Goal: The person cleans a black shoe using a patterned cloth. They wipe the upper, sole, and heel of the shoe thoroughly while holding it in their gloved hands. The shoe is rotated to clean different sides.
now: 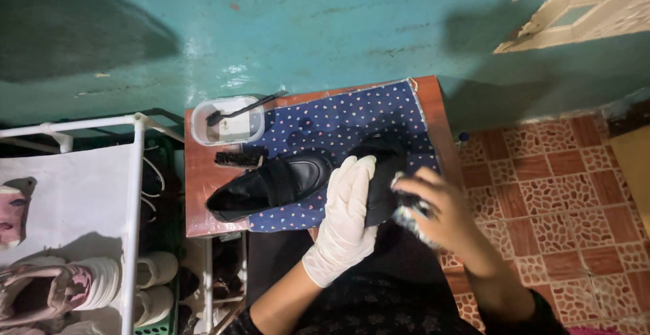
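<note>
Gloved left hand [344, 221] has its grip closed around a black shoe [380, 179], right hand [440, 210] pinching a blurry cloth [410, 212] against it; second shoe [271, 185] sits on the desk [200, 172].

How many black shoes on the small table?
2. One black loafer lies on its own on the dotted blue cloth; the other black shoe is held by the gloved left hand, with the right hand against it.

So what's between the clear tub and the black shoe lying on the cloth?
A small dark bristle brush lies between the tub and the shoe, seen in the head view.
</note>
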